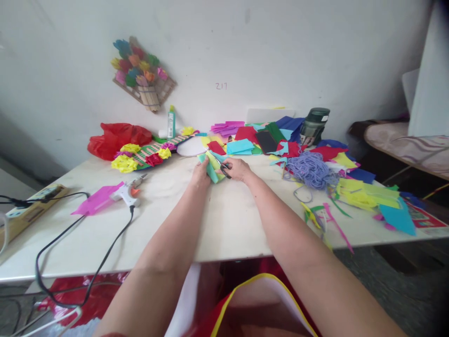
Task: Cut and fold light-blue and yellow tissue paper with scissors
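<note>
Over the middle of the table, my left hand [201,172] grips a light teal piece of paper [212,174] by its left edge. My right hand [238,169] is closed around the dark handles of a pair of scissors [224,169]. The scissor blades point up and to the left, lying across the paper. A pale yellow-green piece shows beside the teal one between my hands. Just beyond them lie a white oval card [190,146], a folded light blue paper [240,147] and a red paper [216,148].
A white glue gun [126,194] with a black cord rests at the left on magenta paper, near a power strip [33,213]. Behind it sit a decorated green strip [150,152] and a red plastic bag [117,140]. Purple yarn [311,169], paper scraps and a dark bottle [314,126] are right.
</note>
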The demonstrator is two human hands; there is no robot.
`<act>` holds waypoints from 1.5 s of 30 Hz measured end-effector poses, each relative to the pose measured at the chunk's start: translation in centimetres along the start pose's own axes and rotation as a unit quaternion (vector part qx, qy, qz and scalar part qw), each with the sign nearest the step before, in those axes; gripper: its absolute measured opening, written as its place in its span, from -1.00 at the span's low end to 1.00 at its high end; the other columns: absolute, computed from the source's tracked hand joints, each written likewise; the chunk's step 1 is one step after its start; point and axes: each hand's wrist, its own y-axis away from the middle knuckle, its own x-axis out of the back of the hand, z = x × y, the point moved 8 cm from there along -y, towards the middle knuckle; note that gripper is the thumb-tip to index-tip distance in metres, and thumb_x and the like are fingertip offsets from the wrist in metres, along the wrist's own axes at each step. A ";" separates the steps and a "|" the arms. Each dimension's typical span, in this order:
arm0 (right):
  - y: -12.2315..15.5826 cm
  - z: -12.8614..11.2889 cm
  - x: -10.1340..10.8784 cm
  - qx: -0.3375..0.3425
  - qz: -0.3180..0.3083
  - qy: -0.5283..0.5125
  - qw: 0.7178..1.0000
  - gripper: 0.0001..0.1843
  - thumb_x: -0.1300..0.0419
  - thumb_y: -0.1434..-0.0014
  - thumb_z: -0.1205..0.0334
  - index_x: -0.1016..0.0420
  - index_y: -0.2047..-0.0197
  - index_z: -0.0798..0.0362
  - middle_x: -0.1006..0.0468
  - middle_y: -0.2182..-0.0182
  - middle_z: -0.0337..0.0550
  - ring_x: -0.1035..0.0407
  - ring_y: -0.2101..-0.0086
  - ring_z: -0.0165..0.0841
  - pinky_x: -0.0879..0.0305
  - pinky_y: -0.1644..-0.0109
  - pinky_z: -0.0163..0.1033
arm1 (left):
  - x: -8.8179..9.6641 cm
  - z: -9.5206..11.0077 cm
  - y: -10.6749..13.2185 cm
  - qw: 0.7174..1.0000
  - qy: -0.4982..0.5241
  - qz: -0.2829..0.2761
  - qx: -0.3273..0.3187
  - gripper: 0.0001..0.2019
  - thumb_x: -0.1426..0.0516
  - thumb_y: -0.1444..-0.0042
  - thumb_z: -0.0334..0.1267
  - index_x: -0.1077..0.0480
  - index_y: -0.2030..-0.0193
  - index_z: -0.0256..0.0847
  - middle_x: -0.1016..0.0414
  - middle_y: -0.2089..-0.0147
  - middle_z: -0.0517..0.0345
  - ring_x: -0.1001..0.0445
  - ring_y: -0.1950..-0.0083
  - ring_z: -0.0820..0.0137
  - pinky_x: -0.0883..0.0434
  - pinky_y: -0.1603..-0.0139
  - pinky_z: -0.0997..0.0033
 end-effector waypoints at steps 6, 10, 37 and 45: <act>0.1 -0.2 -0.1 -0.003 -0.003 0.007 1.000 -0.71 -0.20 0.08 -0.02 -0.51 0.28 -0.09 -0.50 0.48 -0.31 -0.31 0.43 -0.41 -0.05 0.41 -0.36 | 0.3 -0.3 -0.5 1.000 0.000 -0.009 -0.002 -0.87 -0.21 -0.03 -0.25 -0.40 0.30 -0.23 -0.57 0.36 0.07 -0.53 0.12 0.24 -0.45 0.05 0.25; 0.2 -0.4 -0.2 0.001 -0.005 0.006 1.000 -0.71 -0.20 0.08 -0.02 -0.50 0.28 -0.09 -0.51 0.47 -0.31 -0.32 0.41 -0.40 -0.07 0.39 -0.35 | 0.5 -0.5 -0.8 1.000 0.005 -0.008 0.008 -0.84 -0.21 -0.03 -0.24 -0.40 0.28 -0.24 -0.57 0.37 0.08 -0.54 0.14 0.25 -0.45 0.06 0.27; -0.1 -0.6 -0.6 0.010 0.009 -0.004 1.000 -0.71 -0.20 0.06 -0.01 -0.50 0.29 -0.05 -0.48 0.53 -0.30 -0.30 0.47 -0.42 -0.01 0.45 -0.36 | 0.9 -0.9 -1.3 1.000 0.011 0.004 0.025 -0.89 -0.16 -0.08 -0.25 -0.41 0.29 -0.24 -0.57 0.34 0.04 -0.53 0.11 0.23 -0.48 0.12 0.28; -0.2 -0.4 -0.9 0.003 -0.006 -0.031 1.000 -0.70 -0.22 0.07 0.00 -0.51 0.27 -0.05 -0.48 0.54 -0.30 -0.33 0.46 -0.40 -0.07 0.43 -0.35 | 0.9 -0.8 -1.1 0.999 0.017 0.003 0.032 -0.80 -0.16 -0.09 -0.22 -0.40 0.18 -0.26 -0.57 0.35 0.06 -0.56 0.20 0.27 -0.49 0.16 0.31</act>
